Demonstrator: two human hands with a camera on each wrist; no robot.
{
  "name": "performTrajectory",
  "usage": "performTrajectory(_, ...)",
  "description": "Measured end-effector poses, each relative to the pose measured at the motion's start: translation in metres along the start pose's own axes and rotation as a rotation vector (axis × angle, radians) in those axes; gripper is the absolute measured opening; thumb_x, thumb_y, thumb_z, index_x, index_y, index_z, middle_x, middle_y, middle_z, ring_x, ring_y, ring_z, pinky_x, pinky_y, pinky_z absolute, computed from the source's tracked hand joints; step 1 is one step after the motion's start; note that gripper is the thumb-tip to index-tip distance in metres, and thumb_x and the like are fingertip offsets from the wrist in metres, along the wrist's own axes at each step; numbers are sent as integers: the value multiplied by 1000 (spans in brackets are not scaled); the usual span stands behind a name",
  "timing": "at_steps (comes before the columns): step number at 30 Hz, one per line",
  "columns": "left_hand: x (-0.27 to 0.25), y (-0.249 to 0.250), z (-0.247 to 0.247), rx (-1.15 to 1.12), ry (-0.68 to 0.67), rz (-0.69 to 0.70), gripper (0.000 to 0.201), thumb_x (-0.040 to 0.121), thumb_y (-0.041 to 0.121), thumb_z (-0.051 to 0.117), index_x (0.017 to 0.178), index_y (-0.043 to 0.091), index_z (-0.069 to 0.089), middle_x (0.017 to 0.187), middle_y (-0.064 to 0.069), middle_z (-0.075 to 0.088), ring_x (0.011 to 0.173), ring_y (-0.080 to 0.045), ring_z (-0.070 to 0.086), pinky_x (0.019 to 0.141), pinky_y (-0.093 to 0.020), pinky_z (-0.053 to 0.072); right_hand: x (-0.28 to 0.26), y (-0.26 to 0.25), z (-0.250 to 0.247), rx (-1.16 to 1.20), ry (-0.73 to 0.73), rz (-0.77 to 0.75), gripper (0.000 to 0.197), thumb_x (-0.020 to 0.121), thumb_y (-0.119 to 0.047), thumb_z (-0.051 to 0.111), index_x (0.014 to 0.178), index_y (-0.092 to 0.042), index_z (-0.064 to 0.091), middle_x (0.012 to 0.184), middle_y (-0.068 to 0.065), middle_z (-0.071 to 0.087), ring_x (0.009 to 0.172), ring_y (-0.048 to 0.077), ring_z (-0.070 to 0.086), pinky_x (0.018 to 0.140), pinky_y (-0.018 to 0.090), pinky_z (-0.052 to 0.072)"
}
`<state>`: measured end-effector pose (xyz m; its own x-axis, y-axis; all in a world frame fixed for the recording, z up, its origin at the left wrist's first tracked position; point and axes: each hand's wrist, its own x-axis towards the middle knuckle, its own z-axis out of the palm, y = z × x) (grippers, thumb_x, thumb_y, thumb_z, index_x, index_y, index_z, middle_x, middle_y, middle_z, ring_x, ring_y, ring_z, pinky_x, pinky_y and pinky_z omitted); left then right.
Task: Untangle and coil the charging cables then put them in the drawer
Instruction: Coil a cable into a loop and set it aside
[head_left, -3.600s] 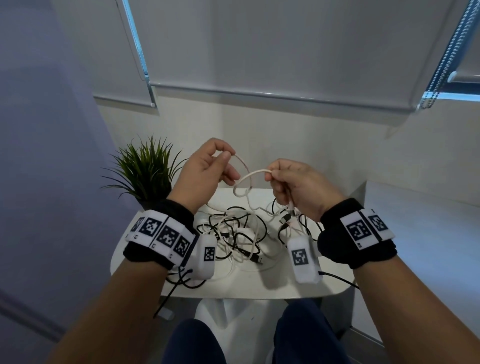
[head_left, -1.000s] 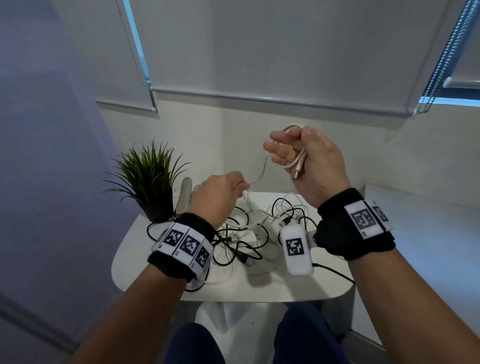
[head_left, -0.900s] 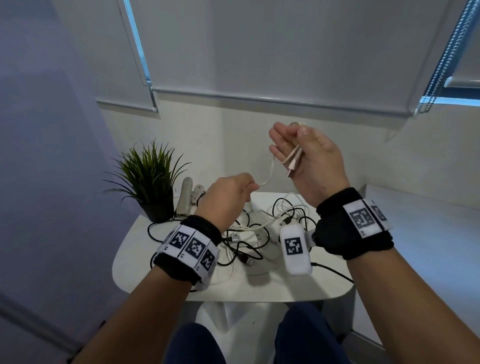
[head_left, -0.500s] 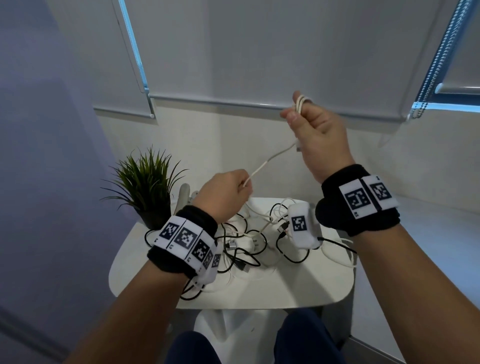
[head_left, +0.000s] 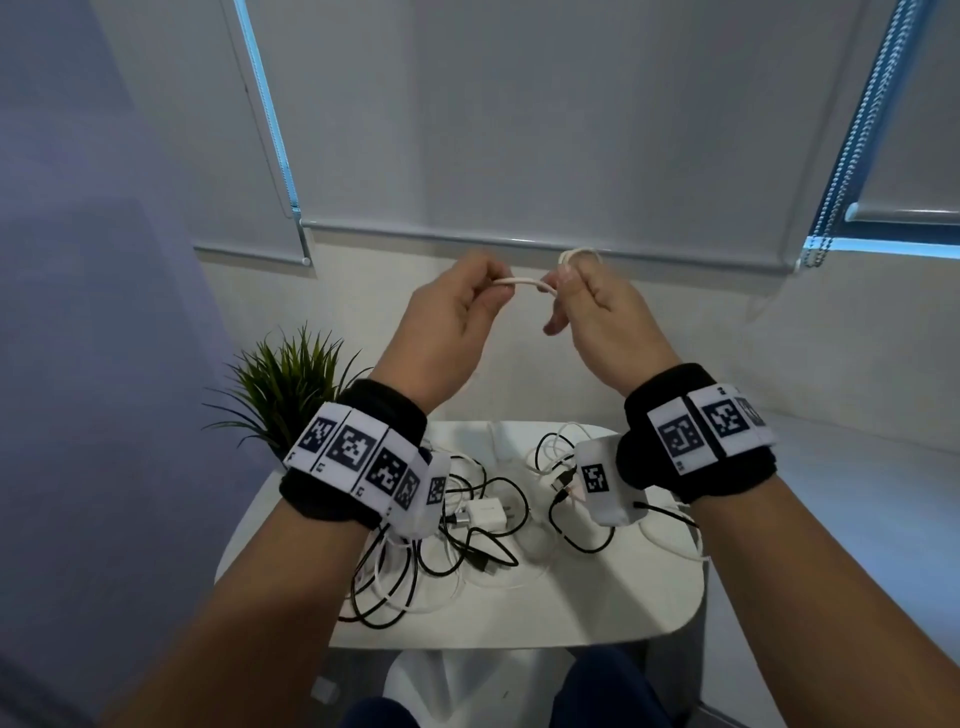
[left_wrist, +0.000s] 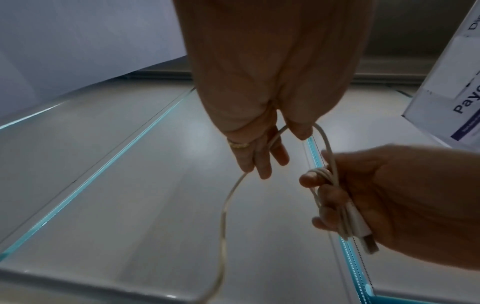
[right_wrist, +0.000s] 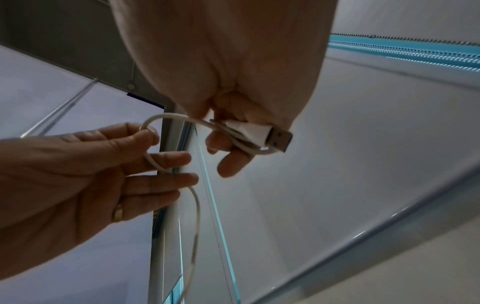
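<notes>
Both hands are raised above the white table (head_left: 597, 603). The right hand (head_left: 605, 317) has its fingers curled around several loops of the white cable (head_left: 522, 282) and its USB plug (right_wrist: 275, 136). The left hand (head_left: 447, 322) pinches the same cable just beside it. The other cables (head_left: 467, 525) lie tangled on the table below.

Both arms raised in front, forearms angled up, hands close together at the same height. Left hand (head_left: 451, 322) pinches a white cable (head_left: 522, 282) between thumb and fingers; ring on one finger. Right hand (head_left: 602, 312) has fingers curled round cable loops, plug end against the palm. Banded cuffs on both wrists.
</notes>
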<state>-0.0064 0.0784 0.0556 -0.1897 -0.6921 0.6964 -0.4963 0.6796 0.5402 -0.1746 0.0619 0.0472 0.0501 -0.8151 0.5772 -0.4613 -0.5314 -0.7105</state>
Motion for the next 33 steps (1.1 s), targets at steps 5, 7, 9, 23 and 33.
performTrajectory(5, 15, 4, -10, 8, 83, 66, 8, 95, 15, 53, 95, 9, 58, 76, -9, 60, 66, -14, 49, 61, -20, 38, -4, -8, -2, 90, -95, -2, 40, 96, -45, 44, 89, -11, 64, 57, -9, 47, 52, 6, 46, 58, 22, 41)
performTrajectory(7, 17, 3, -14, 19, 123, 57, 8, 94, 17, 54, 92, 10, 58, 76, -12, 60, 67, -17, 52, 62, -22, 40, -7, -8, 0, 110, -147, 6, 33, 96, -42, 47, 83, -17, 65, 50, -13, 47, 51, 7, 43, 59, 26, 40)
performTrajectory(9, 19, -2, -17, 2, 142, 9, 8, 94, 20, 55, 90, 14, 59, 76, -9, 62, 68, -15, 62, 65, -28, 48, -10, -9, 2, 198, -193, 29, 32, 99, -32, 46, 77, -18, 64, 48, -11, 45, 47, 10, 40, 53, 24, 38)
performTrajectory(23, -11, -21, -4, 402, -174, -84, 31, 99, 22, 41, 123, 24, 60, 89, -11, 62, 72, -31, 61, 73, -42, 51, -21, -32, 12, 766, -182, 209, 48, 102, -37, 35, 63, -12, 49, 39, -1, 34, 32, 14, 33, 48, 28, 42)
performTrajectory(33, -30, -25, 2, 191, -374, -390, 30, 97, 20, 35, 115, 43, 47, 75, 11, 54, 46, -15, 62, 72, -52, 55, -18, -30, 15, 1086, -38, 201, 29, 102, -19, 34, 90, -5, 56, 105, 17, 68, 100, 29, 68, 91, 40, 54)
